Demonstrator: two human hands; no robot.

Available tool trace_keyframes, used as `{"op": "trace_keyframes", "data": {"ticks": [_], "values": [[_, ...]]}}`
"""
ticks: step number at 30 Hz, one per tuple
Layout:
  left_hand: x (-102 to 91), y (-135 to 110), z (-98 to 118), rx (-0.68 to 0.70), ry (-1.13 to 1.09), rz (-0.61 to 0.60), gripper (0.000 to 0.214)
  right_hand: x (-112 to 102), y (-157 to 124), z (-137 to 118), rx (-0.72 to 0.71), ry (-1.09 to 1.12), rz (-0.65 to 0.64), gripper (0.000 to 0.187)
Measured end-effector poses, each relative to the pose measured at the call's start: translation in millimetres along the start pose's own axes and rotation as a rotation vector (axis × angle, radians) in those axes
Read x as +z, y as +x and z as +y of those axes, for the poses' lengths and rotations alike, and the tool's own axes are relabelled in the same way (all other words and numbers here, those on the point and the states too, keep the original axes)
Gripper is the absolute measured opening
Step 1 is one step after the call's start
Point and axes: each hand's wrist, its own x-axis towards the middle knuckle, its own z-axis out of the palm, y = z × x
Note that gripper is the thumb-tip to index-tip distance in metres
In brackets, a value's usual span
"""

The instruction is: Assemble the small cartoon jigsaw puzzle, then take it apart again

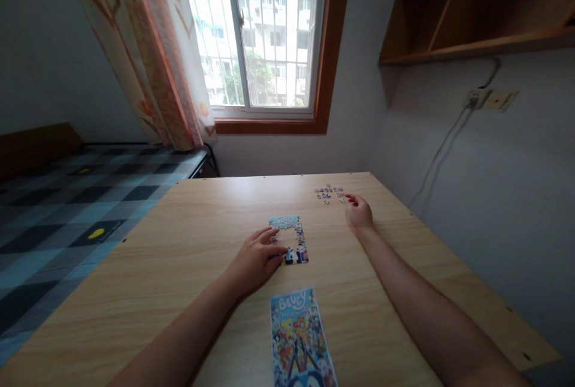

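Your L hand [259,255], fingers spread, overlaps the part-built puzzle [302,249]. Loose pcs [326,196] just left of your R hand's [359,212] fingers; can't tell if pinching. Printed sheet [300,333] nearer you.

There are two hands [257,255], one puzzle [302,244], one printed sheet [297,333], one desk [202,219] and loose pieces [326,196] too small to count

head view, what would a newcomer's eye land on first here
The bright window at the top centre probably draws the eye first, with the flowered curtain at its left. Next comes the colourful picture sheet on the near part of the table. Beyond it, the left hand partly covers a puzzle with a gap in its middle, and the right hand is at loose pieces farther back.
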Motion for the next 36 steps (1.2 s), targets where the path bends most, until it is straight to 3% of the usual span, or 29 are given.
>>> {"op": "trace_keyframes", "data": {"ticks": [9, 15, 22, 25, 31, 36], "values": [[4.7, -0.3, -0.2, 0.114, 0.009, 0.132, 0.022, 5.8, -10.0, -13.4, -0.23, -0.501, -0.127, 0.047], [3.0, -0.2, 2.4, 0.134, -0.035, 0.211, 0.021, 14.9, -16.9, -21.7, -0.208, -0.68, -0.309, 0.051], [3.2, -1.7, -6.5, 0.022, -0.104, 0.354, 0.025, 21.4, 2.5, -24.1, -0.151, -0.684, -0.396, 0.051], [3.6, -2.2, -12.4, -0.012, -0.114, 0.392, 0.024, 22.9, 8.7, -20.2, -0.156, -0.649, -0.368, 0.051], [3.7, -1.3, -13.6, -0.015, -0.123, 0.413, 0.023, 17.5, 13.5, -7.6, -0.173, -0.495, -0.106, 0.051], [2.5, -1.4, -13.3, -0.023, -0.12, 0.425, 0.024, 12.7, 15.8, -1.4, -0.204, -0.451, -0.073, 0.04]]}}
